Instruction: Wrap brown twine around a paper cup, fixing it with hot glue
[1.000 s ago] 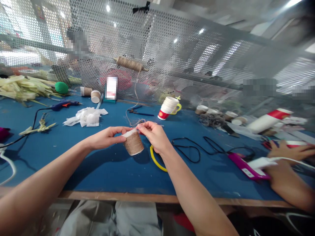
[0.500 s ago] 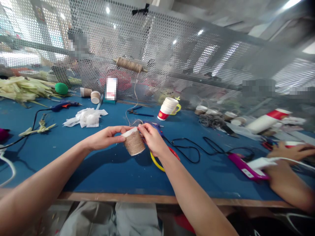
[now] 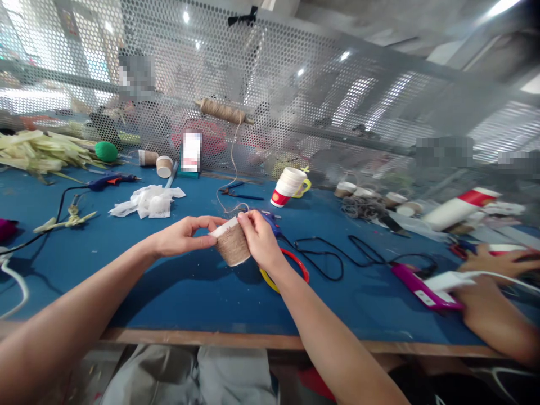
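Between my two hands a paper cup (image 3: 233, 246), mostly wrapped in brown twine with a white band bare near its upper end, is held tilted above the table. My left hand (image 3: 188, 235) grips its left side, thumb toward me and fingers behind. On the right, my right hand (image 3: 258, 236) pinches the cup's upper edge, thumb and fingers closed. Loose twine (image 3: 233, 152) runs from behind the cup up to a twine spool (image 3: 222, 111) at the mesh panel. Behind my right hand lies a blue glue gun (image 3: 271, 222), partly hidden.
Red and yellow rings (image 3: 301, 270) lie beside my right forearm. Stacked paper cups (image 3: 289, 187), pliers (image 3: 242, 194), white crumpled cloth (image 3: 148, 201) and another glue gun (image 3: 110, 181) lie farther back. A black cable leads to a purple power strip (image 3: 426, 288), near another person's hand (image 3: 493, 261).
My right hand has shifted its hold along the cup's right edge, and the cup has turned slightly and moved a little right. More of the red ring shows.
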`<state>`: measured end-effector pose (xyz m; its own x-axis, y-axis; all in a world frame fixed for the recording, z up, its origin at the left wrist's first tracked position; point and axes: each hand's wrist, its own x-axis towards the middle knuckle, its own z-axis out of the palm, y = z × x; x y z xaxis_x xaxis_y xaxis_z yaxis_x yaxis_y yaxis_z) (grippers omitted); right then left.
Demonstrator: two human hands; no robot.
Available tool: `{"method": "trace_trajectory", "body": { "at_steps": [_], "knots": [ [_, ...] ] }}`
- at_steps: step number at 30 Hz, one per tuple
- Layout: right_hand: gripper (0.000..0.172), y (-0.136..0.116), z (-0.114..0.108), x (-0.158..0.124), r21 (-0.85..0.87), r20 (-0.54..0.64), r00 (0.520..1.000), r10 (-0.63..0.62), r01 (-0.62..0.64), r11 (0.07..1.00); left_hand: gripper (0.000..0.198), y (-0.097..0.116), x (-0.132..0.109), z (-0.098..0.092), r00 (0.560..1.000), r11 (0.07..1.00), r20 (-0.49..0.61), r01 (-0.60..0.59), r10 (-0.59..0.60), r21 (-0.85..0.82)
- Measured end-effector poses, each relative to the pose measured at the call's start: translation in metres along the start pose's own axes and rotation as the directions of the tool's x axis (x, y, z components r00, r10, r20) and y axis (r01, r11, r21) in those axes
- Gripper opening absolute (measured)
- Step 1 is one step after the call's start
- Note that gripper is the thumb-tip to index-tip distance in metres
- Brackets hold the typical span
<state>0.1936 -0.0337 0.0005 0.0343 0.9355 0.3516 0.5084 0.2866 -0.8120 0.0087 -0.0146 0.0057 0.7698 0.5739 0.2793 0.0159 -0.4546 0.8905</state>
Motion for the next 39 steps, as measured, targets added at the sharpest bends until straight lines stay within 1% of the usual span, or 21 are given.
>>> {"method": "trace_trajectory", "body": {
  "at_steps": [2, 4, 6, 8, 12, 15, 17, 19, 22, 25, 28, 34, 37, 39],
  "knots": [
    [0.024, 0.0, 0.0, 0.0, -0.061, -0.019, 0.999, -0.048, 0.047, 0.997, 0.018, -0.001, 0.0, 0.0, 1.0, 0.998, 0.004, 0.006, -0.006, 0.067],
    [0.022, 0.0, 0.0, -0.001, -0.119, -0.038, 0.995, -0.095, 0.09, 0.989, 0.027, -0.003, 0.0, 0.001, 1.0, 0.991, -0.007, 0.026, -0.025, 0.131],
    [0.021, 0.0, 0.002, -0.003, -0.171, -0.049, 0.989, -0.137, 0.127, 0.977, 0.039, -0.004, 0.001, 0.004, 0.998, 0.983, -0.045, 0.061, -0.054, 0.172],
    [0.02, 0.0, 0.004, -0.005, -0.22, -0.051, 0.983, -0.178, 0.162, 0.962, 0.044, -0.005, 0.002, 0.009, 0.992, 0.98, -0.097, 0.091, -0.075, 0.179],
    [0.017, -0.004, 0.009, -0.011, -0.335, -0.039, 0.959, -0.279, 0.251, 0.908, 0.038, -0.007, 0.004, 0.02, 0.98, 0.987, -0.191, 0.086, -0.06, 0.133],
    [0.018, -0.006, 0.011, -0.013, -0.393, -0.008, 0.95, -0.312, 0.284, 0.875, 0.032, -0.008, 0.005, 0.026, 0.966, 0.989, -0.247, 0.106, -0.078, 0.1],
    [0.018, -0.006, 0.011, -0.013, -0.394, 0.005, 0.951, -0.308, 0.285, 0.874, 0.03, -0.009, 0.005, 0.027, 0.961, 0.99, -0.265, 0.106, -0.078, 0.093],
    [0.018, -0.005, 0.011, -0.012, -0.356, 0.002, 0.957, -0.291, 0.272, 0.894, 0.029, -0.01, 0.005, 0.027, 0.961, 0.991, -0.268, 0.096, -0.07, 0.088],
    [0.017, -0.002, 0.009, -0.01, -0.233, 0.004, 0.974, -0.227, 0.221, 0.947, 0.029, -0.012, 0.005, 0.025, 0.966, 0.994, -0.253, 0.071, -0.047, 0.086],
    [0.018, -0.002, 0.008, -0.009, -0.121, 0.045, 0.988, -0.147, 0.151, 0.981, 0.025, -0.013, 0.006, 0.024, 0.973, 0.996, -0.228, 0.049, -0.031, 0.076],
    [0.02, -0.004, 0.007, -0.009, -0.114, 0.06, 0.991, -0.116, 0.122, 0.986, 0.023, -0.013, 0.005, 0.024, 0.976, 0.998, -0.215, 0.038, -0.024, 0.058],
    [0.019, -0.003, 0.009, -0.01, -0.166, 0.03, 0.988, -0.151, 0.154, 0.974, 0.024, -0.011, 0.005, 0.025, 0.981, 0.998, -0.196, 0.027, -0.014, 0.064],
    [0.018, -0.001, 0.011, -0.011, -0.196, 0.013, 0.979, -0.205, 0.204, 0.959, 0.029, -0.009, 0.004, 0.026, 0.976, 0.994, -0.211, 0.066, -0.047, 0.085],
    [0.016, 0.0, 0.012, -0.012, -0.227, 0.002, 0.967, -0.255, 0.249, 0.942, 0.033, -0.007, 0.004, 0.027, 0.97, 0.992, -0.227, 0.105, -0.088, 0.064]
  ]
}}
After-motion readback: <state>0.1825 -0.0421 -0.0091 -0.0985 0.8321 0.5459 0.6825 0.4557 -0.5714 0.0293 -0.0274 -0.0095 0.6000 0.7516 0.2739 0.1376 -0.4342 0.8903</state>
